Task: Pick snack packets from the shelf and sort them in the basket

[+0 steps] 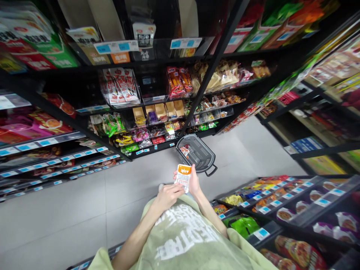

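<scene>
A small snack packet [183, 176], orange at the top and pale with fine print below, is held upright in front of my body. My right hand [194, 182] grips its right side, with fingertips showing at the left edge from behind. My left hand [169, 195] lies across the lower left of the packet, its fingers pressed together on it. On the floor just beyond my hands stands a grey shopping basket [206, 152], its handle folded out. Inside it is a red-and-white packet [185, 151].
Black shelving [157, 150] full of packaged snacks runs ahead and to the left. Another rack [281, 198] with price tags stands close on my right, and a further shelf [309, 150] lies beyond an aisle. Grey tiled floor [84, 210] stretches left.
</scene>
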